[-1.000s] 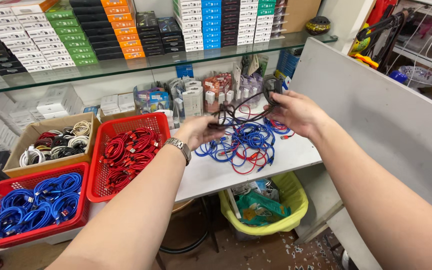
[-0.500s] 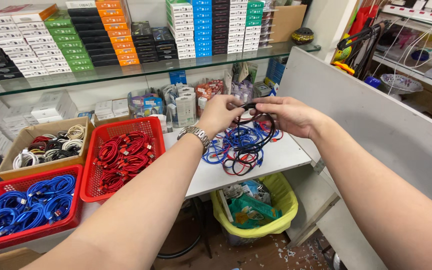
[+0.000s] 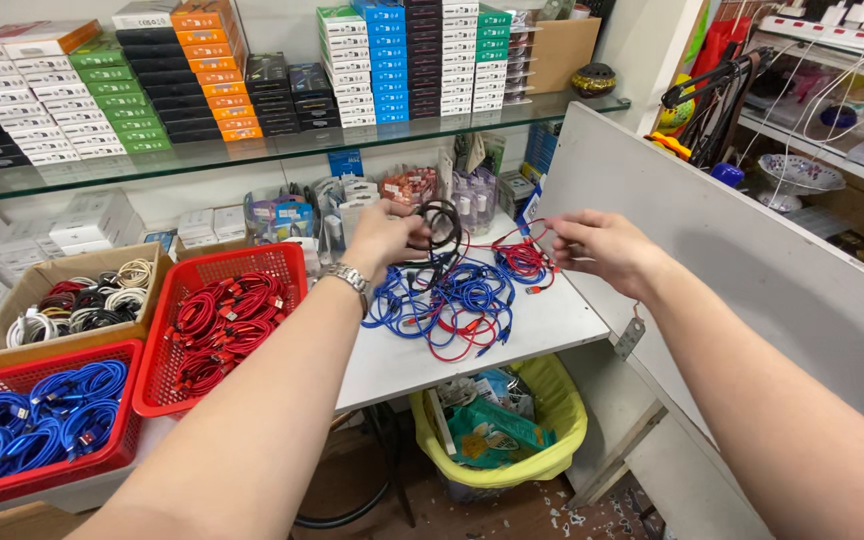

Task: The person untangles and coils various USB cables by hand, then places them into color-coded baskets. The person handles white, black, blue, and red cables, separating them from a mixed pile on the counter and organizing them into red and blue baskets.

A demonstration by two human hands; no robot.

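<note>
Red basket [image 3: 282, 262] with red cables stands left of the cable pile [image 3: 447, 305]. Above the pile, the left hand [image 3: 384, 236] grips a black coil [image 3: 439, 222]; the right hand [image 3: 602, 245] pinches a thin red cable [image 3: 522, 258].

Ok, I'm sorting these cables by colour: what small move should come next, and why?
Probably carry the black coiled cable in the left hand over to the cardboard box, since that box already holds black and white coils. The right hand pinches a red cable, which looks matched to the basket of red cables.
</note>
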